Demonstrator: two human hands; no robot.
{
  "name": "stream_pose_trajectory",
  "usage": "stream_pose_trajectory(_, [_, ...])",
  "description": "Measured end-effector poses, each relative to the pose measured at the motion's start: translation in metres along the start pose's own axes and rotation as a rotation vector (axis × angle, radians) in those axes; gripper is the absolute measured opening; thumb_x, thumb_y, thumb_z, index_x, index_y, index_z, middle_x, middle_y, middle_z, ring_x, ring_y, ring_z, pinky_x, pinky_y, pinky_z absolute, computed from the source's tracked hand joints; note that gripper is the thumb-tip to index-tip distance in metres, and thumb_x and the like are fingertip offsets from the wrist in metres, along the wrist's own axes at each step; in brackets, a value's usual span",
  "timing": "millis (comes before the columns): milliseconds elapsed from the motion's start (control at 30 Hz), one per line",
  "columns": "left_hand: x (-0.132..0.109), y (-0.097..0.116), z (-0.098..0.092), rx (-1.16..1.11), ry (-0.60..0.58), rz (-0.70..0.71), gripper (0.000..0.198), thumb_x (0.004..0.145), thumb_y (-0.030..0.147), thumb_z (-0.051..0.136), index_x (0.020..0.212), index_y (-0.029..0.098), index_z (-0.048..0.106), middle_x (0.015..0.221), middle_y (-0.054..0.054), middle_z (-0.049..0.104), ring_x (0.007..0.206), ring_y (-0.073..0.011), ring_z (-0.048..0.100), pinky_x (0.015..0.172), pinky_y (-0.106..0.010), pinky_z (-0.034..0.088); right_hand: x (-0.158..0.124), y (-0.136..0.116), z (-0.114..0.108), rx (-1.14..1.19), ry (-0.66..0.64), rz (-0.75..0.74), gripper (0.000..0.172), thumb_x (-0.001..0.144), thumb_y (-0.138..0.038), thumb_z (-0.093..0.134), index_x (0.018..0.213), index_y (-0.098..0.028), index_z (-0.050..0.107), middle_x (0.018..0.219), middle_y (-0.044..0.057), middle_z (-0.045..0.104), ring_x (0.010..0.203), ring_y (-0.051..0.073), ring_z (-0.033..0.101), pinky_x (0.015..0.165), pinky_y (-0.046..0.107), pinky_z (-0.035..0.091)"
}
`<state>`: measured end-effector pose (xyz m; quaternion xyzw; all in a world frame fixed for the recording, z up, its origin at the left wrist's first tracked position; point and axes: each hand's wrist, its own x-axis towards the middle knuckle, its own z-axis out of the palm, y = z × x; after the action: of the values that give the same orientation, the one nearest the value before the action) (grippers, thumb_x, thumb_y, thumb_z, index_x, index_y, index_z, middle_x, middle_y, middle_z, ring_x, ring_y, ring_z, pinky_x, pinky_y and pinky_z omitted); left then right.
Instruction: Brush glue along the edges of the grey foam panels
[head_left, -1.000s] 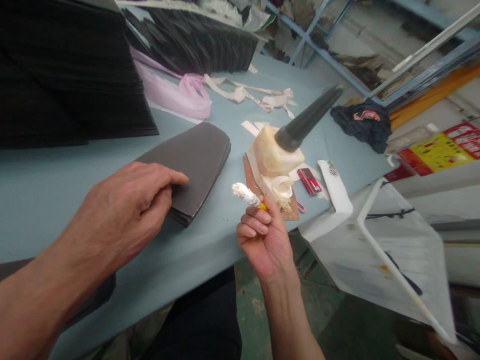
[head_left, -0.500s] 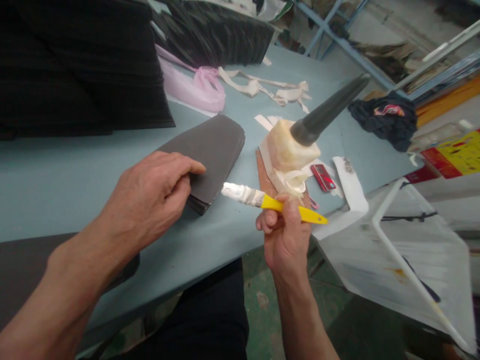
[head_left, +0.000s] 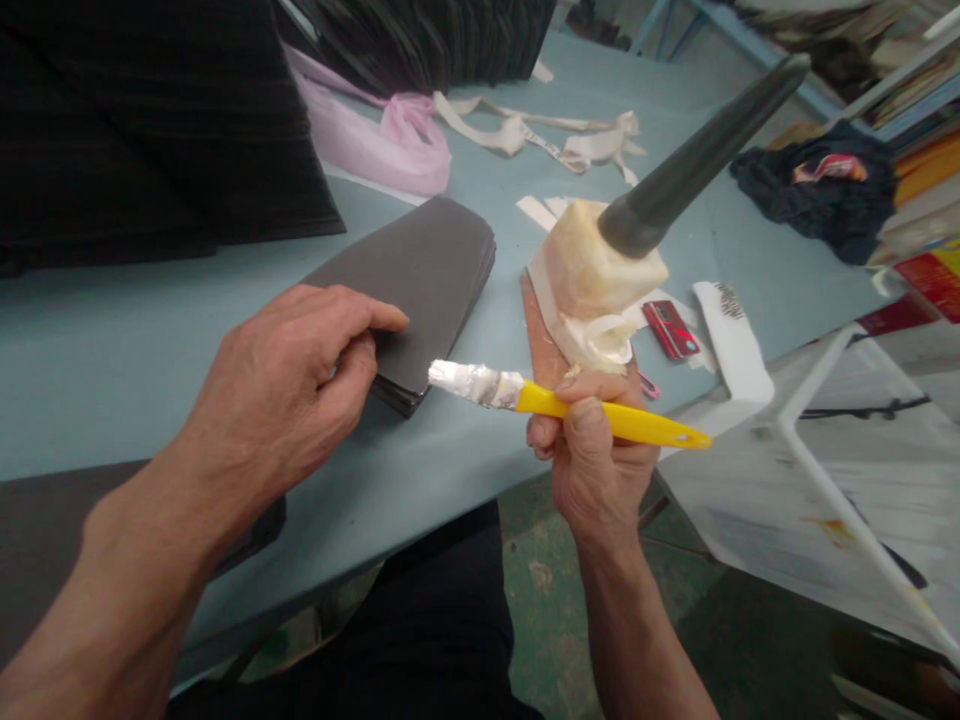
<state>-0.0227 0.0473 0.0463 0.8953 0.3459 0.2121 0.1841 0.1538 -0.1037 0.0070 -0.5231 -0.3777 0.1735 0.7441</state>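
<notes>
A paintbrush [head_left: 619, 422] with a yellow handle and white-coated bristles is pinched in my right hand [head_left: 596, 455]. Its tip points left, close to the near right corner of a stack of dark grey cut sheets [head_left: 431, 265]. My left hand [head_left: 289, 370] grips the near left side of that stack, index finger lying on the top sheet and thumb by the near edge. Behind my right hand stands a yellowish-white block-shaped container [head_left: 589, 265], its front torn or cut, with a dark grey tapered handle [head_left: 697, 165] rising out of it. A brown board [head_left: 541, 330] lies under it.
Tall dark stacks [head_left: 150, 130] stand at the back left, beside pink cloth [head_left: 405, 150] and pale strips [head_left: 510, 130]. A red box [head_left: 670, 330] lies to the right. More dark sheets [head_left: 52, 540] lie under my left forearm. A white-framed bin [head_left: 817, 500] stands off the right edge.
The view has shifted slightly. The brush tip has moved a little left, nearer the stack's corner, and the brush lies a bit flatter. My left hand stays on the stack.
</notes>
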Motion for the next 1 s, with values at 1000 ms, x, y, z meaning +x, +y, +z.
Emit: stream_pose_trajectory(1000, [-0.0022, 0.0039, 0.0005, -0.037, -0.009, 0.002, 0.042, 0.1, 0.03, 0.038, 0.117, 0.021, 0.075, 0.119, -0.006, 0.08, 0.116, -0.0253, 0.069, 0.107, -0.04, 0.05, -0.0023, 0.0027, -0.005, -0.162, -0.135, -0.019, 0.014, 0.099, -0.037, 0.074, 0.095, -0.024, 0.074, 0.067, -0.005, 0.07, 0.055, 0.01, 0.064, 0.051, 0.023, 0.052])
